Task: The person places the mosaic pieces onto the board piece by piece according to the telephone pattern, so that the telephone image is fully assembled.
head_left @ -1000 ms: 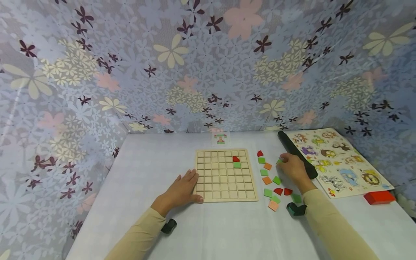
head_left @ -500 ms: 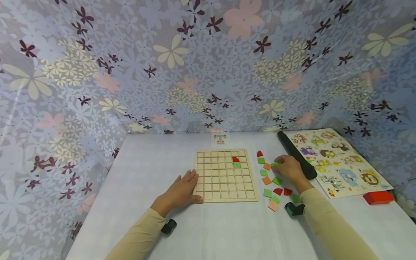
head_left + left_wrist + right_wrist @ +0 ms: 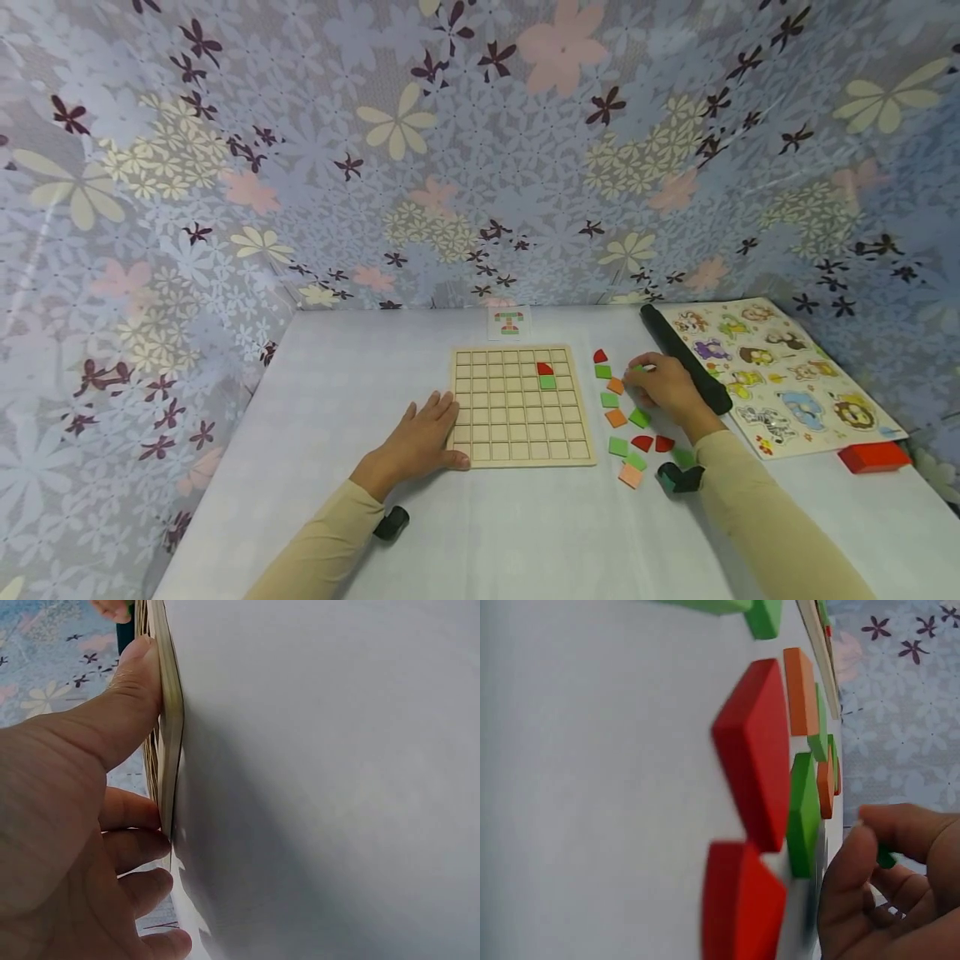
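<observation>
In the head view my left hand point(image 3: 416, 437) rests at the left edge of a wooden grid board point(image 3: 495, 417), fingers spread. The left wrist view shows its thumb point(image 3: 139, 675) against the board's rim point(image 3: 171, 742). On the board lie a red quarter-round tile point(image 3: 544, 368) and, just below it, a green square tile point(image 3: 547, 382). My right hand point(image 3: 667, 387), to the right of the board, pinches a green tile point(image 3: 886, 857) that its fingers mostly hide. Beneath and left of this hand lie loose tiles, among them an orange square point(image 3: 615, 386) and a red quarter-round point(image 3: 641, 443).
A pattern card point(image 3: 509, 322) lies behind the board. Right of my right hand are a long black object point(image 3: 682, 354), an animal picture board point(image 3: 780, 375) and a red block point(image 3: 873, 457). A flowered cloth point(image 3: 480, 167) hangs behind the table.
My right hand has moved a little left, toward the loose tiles, with the green tile in its fingers. The left hand and the board have stayed put.
</observation>
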Action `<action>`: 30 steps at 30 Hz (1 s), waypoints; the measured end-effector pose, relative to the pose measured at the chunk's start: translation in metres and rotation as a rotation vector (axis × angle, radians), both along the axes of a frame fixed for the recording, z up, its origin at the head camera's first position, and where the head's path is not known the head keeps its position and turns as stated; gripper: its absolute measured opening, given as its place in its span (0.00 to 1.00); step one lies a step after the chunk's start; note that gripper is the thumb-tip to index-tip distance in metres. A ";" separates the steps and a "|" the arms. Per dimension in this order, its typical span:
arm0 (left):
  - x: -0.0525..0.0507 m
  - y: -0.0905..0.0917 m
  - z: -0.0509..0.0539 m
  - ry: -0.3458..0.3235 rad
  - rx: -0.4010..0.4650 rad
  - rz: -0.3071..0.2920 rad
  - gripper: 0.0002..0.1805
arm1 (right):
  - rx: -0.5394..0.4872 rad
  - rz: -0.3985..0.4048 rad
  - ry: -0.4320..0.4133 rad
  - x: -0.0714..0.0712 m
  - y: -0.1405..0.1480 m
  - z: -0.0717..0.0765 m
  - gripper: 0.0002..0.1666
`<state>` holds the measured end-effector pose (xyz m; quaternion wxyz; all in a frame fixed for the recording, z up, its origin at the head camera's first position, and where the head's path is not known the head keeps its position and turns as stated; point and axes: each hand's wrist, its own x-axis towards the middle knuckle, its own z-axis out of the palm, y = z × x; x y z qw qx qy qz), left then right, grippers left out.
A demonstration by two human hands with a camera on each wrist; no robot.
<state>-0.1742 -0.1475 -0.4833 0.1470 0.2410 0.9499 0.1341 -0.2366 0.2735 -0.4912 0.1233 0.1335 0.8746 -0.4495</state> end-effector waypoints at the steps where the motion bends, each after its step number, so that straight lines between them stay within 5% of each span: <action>1: 0.000 0.000 0.000 0.003 -0.004 0.001 0.55 | -0.041 0.000 0.013 -0.001 -0.001 0.000 0.23; 7: 0.001 0.000 0.001 -0.002 -0.001 0.003 0.54 | -0.329 0.037 0.102 -0.008 -0.016 0.004 0.31; 13: 0.001 0.000 0.002 -0.004 -0.009 -0.003 0.54 | -0.522 0.066 0.077 -0.020 -0.038 0.007 0.36; 23: -0.001 0.001 0.002 0.008 -0.034 0.004 0.55 | -0.479 0.141 0.073 -0.040 -0.081 0.005 0.30; 30: -0.002 0.001 0.001 -0.001 -0.029 0.002 0.54 | -0.328 0.296 0.089 -0.044 -0.105 0.002 0.27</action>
